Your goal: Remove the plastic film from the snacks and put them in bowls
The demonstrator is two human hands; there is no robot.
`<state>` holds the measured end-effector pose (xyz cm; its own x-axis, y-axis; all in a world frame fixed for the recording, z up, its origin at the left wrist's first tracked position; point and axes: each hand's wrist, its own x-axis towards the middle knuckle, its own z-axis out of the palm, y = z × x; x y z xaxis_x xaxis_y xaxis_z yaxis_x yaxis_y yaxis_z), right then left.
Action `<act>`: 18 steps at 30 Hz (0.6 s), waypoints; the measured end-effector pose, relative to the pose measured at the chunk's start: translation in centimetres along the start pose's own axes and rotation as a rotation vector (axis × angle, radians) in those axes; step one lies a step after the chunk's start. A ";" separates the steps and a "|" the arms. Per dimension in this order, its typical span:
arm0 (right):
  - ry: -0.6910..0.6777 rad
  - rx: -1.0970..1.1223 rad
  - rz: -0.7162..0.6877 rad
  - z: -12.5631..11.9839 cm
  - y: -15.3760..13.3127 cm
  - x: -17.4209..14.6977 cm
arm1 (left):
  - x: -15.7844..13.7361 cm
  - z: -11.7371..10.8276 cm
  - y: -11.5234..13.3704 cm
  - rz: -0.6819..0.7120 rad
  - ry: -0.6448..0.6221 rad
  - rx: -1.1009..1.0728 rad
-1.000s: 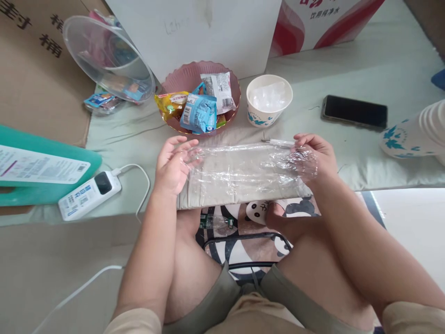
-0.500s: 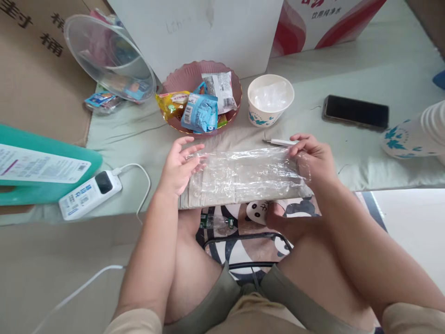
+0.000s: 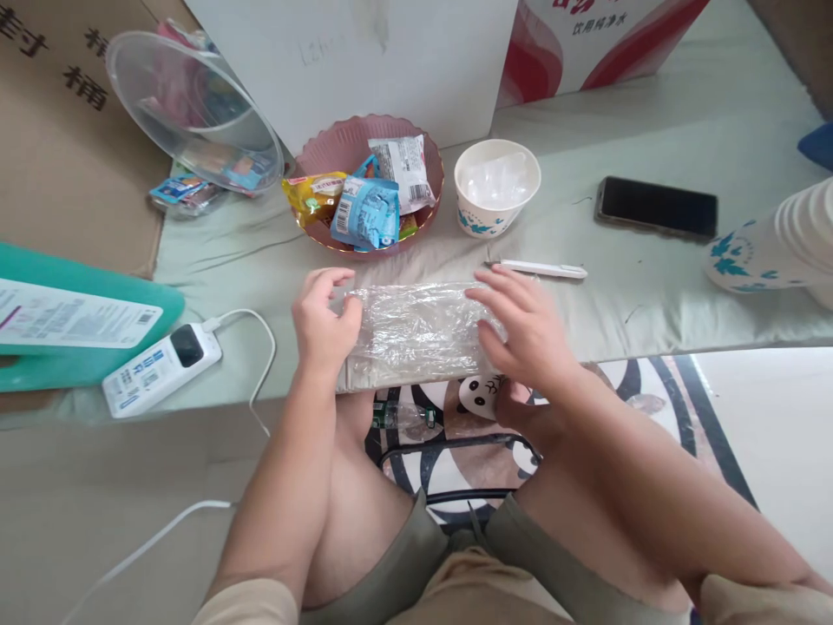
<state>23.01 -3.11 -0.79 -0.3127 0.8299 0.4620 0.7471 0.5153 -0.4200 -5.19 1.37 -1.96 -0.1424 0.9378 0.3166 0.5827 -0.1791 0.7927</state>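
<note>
A crinkled sheet of clear plastic film [image 3: 420,334] lies along the front edge of the cloth-covered table. At its left end is my left hand [image 3: 324,317], fingers curved and thumb held apart from them. My right hand [image 3: 524,321] rests on or just over the film's right part, its fingers spread. Just beyond the right fingertips lies a white pen-like tool [image 3: 547,269] with a dark tip. Behind the film stand a pink glass bowl [image 3: 331,139] of wrapped snacks and a paper cup [image 3: 485,221] holding crumpled clear plastic.
A phone [image 3: 657,208] and stacked paper cups [image 3: 768,247] lie at the right. On the left are a white power strip [image 3: 160,369] with a cable, a green jug [image 3: 84,304] and a tipped clear tub [image 3: 195,113]. Boxes [image 3: 390,61] line the back.
My right hand has moved left and its fingers have spread from their grip on the film. The film's right end has drawn in to the left, and the white tool now shows fully.
</note>
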 end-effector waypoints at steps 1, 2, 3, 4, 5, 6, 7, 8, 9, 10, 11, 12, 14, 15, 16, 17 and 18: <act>-0.116 -0.025 0.001 0.5 -0.6 -0.1 | -0.5 -0.1 0.7 0.089 0.067 0.083; -0.217 -0.056 0.009 1.0 -1.1 -0.3 | -1.0 0.0 1.5 0.166 0.083 0.128; -0.299 -0.083 0.016 1.3 -1.5 -0.6 | -1.7 0.3 2.3 0.231 0.056 0.151; -0.357 -0.103 0.019 1.6 -1.8 -0.8 | -2.3 0.7 3.1 0.285 -0.013 0.165; -0.393 -0.115 0.015 1.9 -2.0 -1.1 | -3.0 1.2 3.7 0.340 -0.127 0.172; -0.412 -0.125 0.011 2.2 -2.1 -1.4 | -3.7 1.8 4.3 0.386 -0.253 0.178; -0.418 -0.136 0.008 2.4 -2.1 -1.6 | -4.3 2.3 4.6 0.407 -0.361 0.201; -0.415 -0.149 0.009 2.6 -2.2 -1.9 | -4.8 2.9 4.7 0.389 -0.438 0.244; -0.408 -0.164 0.012 2.8 -2.1 -2.1 | -5.2 3.3 4.7 0.355 -0.500 0.292; -0.401 -0.180 0.017 3.0 -2.1 -2.4 | -5.5 3.5 4.5 0.319 -0.544 0.339; -0.396 -0.195 0.021 3.2 -2.0 -2.5 | -5.7 3.6 4.2 0.287 -0.573 0.382; -0.397 -0.208 0.022 3.4 -2.0 -2.7 | -5.8 3.7 3.9 0.266 -0.594 0.416; -0.405 -0.219 0.011 3.5 -1.9 -2.8 | -5.8 3.5 3.4 0.255 -0.621 0.459; -0.410 -0.216 0.000 3.5 -2.0 -2.9 | -5.8 3.4 3.3 0.254 -0.628 0.469; -0.416 -0.209 -0.014 3.4 -2.0 -2.9 | -5.6 3.3 3.2 0.251 -0.625 0.470; -0.424 -0.199 -0.031 3.2 -2.0 -2.9 | -5.4 3.1 3.2 0.247 -0.607 0.456; -0.431 -0.190 -0.054 3.0 -2.1 -2.9 | -5.2 3.0 3.1 0.242 -0.568 0.430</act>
<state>20.57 -6.01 -3.61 -0.5392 0.8367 0.0959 0.8044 0.5454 -0.2355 -0.24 -3.17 -2.67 0.3962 0.9170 0.0462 0.8230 -0.3769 0.4249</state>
